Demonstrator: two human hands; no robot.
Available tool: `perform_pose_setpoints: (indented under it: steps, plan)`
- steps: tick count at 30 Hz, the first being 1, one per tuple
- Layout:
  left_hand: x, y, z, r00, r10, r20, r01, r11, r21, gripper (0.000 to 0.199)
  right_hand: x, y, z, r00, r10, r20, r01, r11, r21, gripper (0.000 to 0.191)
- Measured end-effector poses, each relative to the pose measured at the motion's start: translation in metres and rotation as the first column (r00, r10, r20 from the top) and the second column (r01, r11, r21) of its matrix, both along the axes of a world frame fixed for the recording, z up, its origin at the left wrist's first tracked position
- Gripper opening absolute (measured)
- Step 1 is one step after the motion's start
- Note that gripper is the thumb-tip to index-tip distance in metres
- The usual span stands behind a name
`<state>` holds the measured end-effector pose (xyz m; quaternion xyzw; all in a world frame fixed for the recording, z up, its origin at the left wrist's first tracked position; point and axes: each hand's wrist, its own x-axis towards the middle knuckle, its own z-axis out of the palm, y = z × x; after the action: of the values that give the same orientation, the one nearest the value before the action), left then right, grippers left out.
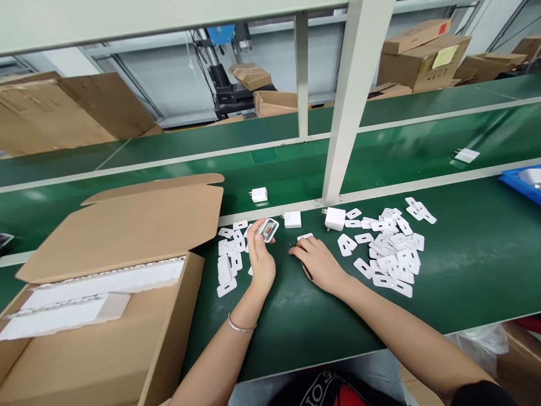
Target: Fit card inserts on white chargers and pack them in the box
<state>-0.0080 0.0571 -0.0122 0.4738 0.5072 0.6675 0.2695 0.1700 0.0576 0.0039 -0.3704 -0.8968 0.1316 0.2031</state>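
Note:
My left hand [262,259] is closed around a white charger housing [269,230], tipped so its open end faces up and the parts inside show. To its right, my right hand [319,260] is curled low over the table. A slim dark object [306,271] shows under its palm, and thin metal tips stick out by its fingers; what it grips is mostly hidden. A white piece [305,237] lies just beyond those fingers. Two white plug chargers, one smaller [292,220] and one larger [335,219], stand behind the hands.
White slotted cover plates lie in a big pile [393,248] on the right and a smaller pile [228,262] on the left. An open cardboard box [169,332] takes up the left side. A pale post [346,101] rises behind. Chargers [259,195] also lie on the green belt [287,163].

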Motion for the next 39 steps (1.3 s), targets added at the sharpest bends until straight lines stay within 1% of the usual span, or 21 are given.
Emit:
perform_pose_setpoints:
  steps: [2, 4, 7, 10, 12, 13, 14, 16, 18, 19, 20, 22, 24, 26, 29, 31, 34, 35, 37, 39]
  plan:
    - [0.000, 0.002, 0.000, 0.999, -0.025, 0.021, 0.026, 0.999, -0.022, 0.053, 0.000, 0.005, -0.007, 0.997, -0.044, 0.057, 0.045, 0.999, -0.009, 0.051]
    - [0.001, 0.003, 0.001, 0.997, -0.071, 0.033, 0.072, 0.997, -0.029, 0.054, 0.003, 0.010, -0.009, 0.989, -0.141, 0.038, 0.140, 0.990, 0.020, 0.056]
    - [0.003, 0.004, 0.002, 0.989, -0.131, 0.062, 0.134, 0.990, -0.048, 0.054, 0.008, 0.019, -0.011, 0.964, -0.263, 0.040, 0.260, 0.964, 0.057, 0.046]
    - [0.004, 0.004, 0.002, 0.985, -0.155, 0.075, 0.162, 0.982, -0.096, 0.056, 0.011, 0.027, -0.013, 0.958, -0.277, 0.077, 0.278, 0.961, 0.000, 0.032]
    - [0.003, 0.004, 0.002, 0.984, -0.168, 0.065, 0.176, 0.975, -0.139, 0.056, 0.011, 0.031, -0.015, 0.956, -0.283, 0.077, 0.286, 0.958, -0.033, 0.021]
    - [0.003, 0.004, 0.002, 0.984, -0.172, 0.054, 0.179, 0.971, -0.158, 0.056, 0.011, 0.031, -0.015, 0.952, -0.300, 0.064, 0.303, 0.952, -0.038, 0.019]
    - [0.002, 0.004, 0.002, 0.984, -0.175, 0.037, 0.178, 0.968, -0.174, 0.056, 0.011, 0.031, -0.014, 0.946, -0.324, 0.027, 0.324, 0.945, -0.040, 0.019]
    - [0.002, 0.004, 0.003, 0.983, -0.183, -0.007, 0.178, 0.964, -0.199, 0.054, 0.012, 0.027, -0.010, 0.928, -0.348, -0.134, 0.343, 0.937, -0.058, 0.022]
    - [0.002, 0.003, 0.005, 0.977, -0.209, -0.049, 0.193, 0.957, -0.217, 0.053, 0.012, 0.020, -0.003, 0.889, -0.301, -0.345, 0.296, 0.953, -0.070, 0.024]
    - [0.003, 0.002, 0.005, 0.972, -0.227, -0.068, 0.207, 0.953, -0.223, 0.053, 0.012, 0.017, 0.000, 0.870, -0.251, -0.423, 0.249, 0.967, -0.062, 0.024]
    - [0.003, 0.001, 0.006, 0.965, -0.248, -0.085, 0.224, 0.948, -0.224, 0.052, 0.012, 0.014, 0.003, 0.863, -0.194, -0.466, 0.198, 0.979, -0.042, 0.025]
    - [0.006, -0.001, 0.007, 0.949, -0.291, -0.119, 0.261, 0.940, -0.218, 0.052, 0.011, 0.009, 0.006, 0.869, -0.092, -0.486, 0.107, 0.994, 0.003, 0.028]
    - [0.008, -0.003, 0.007, 0.933, -0.330, -0.142, 0.297, 0.931, -0.213, 0.053, 0.009, 0.008, 0.007, 0.880, -0.025, -0.474, 0.048, 0.998, 0.035, 0.030]
    - [0.009, -0.004, 0.006, 0.919, -0.363, -0.152, 0.330, 0.921, -0.208, 0.054, 0.007, 0.008, 0.006, 0.882, 0.010, -0.470, 0.020, 0.998, 0.060, 0.033]
    - [0.009, -0.005, 0.007, 0.893, -0.414, -0.177, 0.382, 0.905, -0.190, 0.051, 0.006, 0.009, 0.005, 0.870, 0.011, -0.493, 0.019, 0.998, 0.057, 0.035]
    - [0.008, -0.006, 0.008, 0.881, -0.435, -0.188, 0.407, 0.898, -0.168, 0.048, 0.006, 0.008, 0.006, 0.854, -0.021, -0.519, 0.020, 1.000, -0.007, 0.034]
    - [0.009, -0.009, 0.011, 0.880, -0.433, -0.195, 0.420, 0.901, -0.108, 0.046, 0.005, 0.005, 0.007, 0.814, -0.137, -0.565, 0.028, 0.980, -0.198, 0.042]
    - [0.010, -0.010, 0.012, 0.880, -0.430, -0.200, 0.423, 0.903, -0.081, 0.045, 0.004, 0.003, 0.007, 0.801, -0.180, -0.572, 0.017, 0.960, -0.279, 0.046]
    - [0.011, -0.012, 0.014, 0.877, -0.430, -0.216, 0.433, 0.901, -0.036, 0.044, 0.002, 0.002, 0.005, 0.786, -0.241, -0.570, -0.036, 0.902, -0.431, 0.052]
    - [0.012, -0.013, 0.015, 0.874, -0.421, -0.242, 0.434, 0.901, -0.002, 0.044, 0.000, 0.000, 0.002, 0.769, -0.270, -0.579, -0.101, 0.843, -0.528, 0.055]
